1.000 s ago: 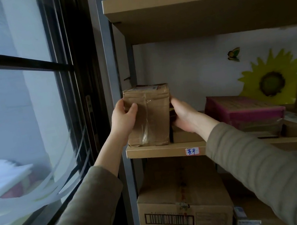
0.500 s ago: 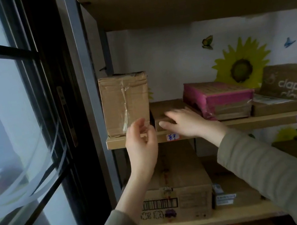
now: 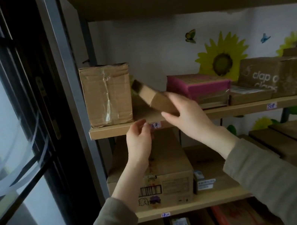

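Note:
My right hand grips a flat brown cardboard box by its near end and holds it tilted, its far end raised above the middle shelf. A taped upright cardboard box stands at the left end of that shelf, free of both hands. My left hand hovers just below the shelf's front edge with fingers loosely curled, holding nothing.
A pink box and a printed brown box lie to the right on the same shelf. A long barcode carton sits on the shelf below. A window frame runs along the left. Another shelf board hangs overhead.
My left hand let go of the upright box and dropped below the shelf edge. My right hand took hold of the flat box beside it and lifted its far end. The view shifted right.

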Motion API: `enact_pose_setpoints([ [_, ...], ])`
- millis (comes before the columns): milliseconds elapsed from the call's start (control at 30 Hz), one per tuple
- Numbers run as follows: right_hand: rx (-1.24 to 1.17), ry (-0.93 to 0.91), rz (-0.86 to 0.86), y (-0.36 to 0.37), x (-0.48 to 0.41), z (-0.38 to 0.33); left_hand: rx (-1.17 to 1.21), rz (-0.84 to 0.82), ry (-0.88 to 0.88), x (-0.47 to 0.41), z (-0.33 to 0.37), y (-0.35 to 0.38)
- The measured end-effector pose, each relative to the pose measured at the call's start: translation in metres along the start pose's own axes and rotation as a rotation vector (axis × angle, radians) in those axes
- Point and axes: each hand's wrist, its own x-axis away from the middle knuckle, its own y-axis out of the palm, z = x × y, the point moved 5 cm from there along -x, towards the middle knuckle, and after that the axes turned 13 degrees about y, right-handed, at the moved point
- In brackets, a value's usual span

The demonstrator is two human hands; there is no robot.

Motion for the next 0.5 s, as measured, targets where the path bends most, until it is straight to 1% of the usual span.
enact_pose_setpoints([
  [67,-0.286,0.124,0.154,-0.017,0.006,0.009,0.054,-0.047,-0.071,0.003,0.001,0.015],
  [133,-0.602,0.289,0.215,-0.025,0.014,0.023,0.105,-0.105,-0.128,0.007,0.003,0.031],
  [167,-0.794,0.383,0.209,-0.025,0.019,0.03,0.137,-0.14,-0.152,0.009,0.005,0.04],
  [233,-1.19,0.574,0.123,-0.021,0.029,0.041,0.22,-0.184,-0.19,0.015,0.011,0.056],
  [267,-1.324,0.641,0.089,-0.019,0.034,0.046,0.252,-0.183,-0.199,0.017,0.012,0.061],
  [300,-1.403,0.687,0.075,-0.019,0.037,0.051,0.266,-0.171,-0.194,0.018,0.013,0.065],
  [367,-1.483,0.738,0.059,-0.021,0.042,0.061,0.258,-0.132,-0.163,0.02,0.013,0.066],
  [500,-1.517,0.777,0.019,-0.022,0.047,0.076,0.274,-0.105,-0.139,0.025,0.012,0.065],
])
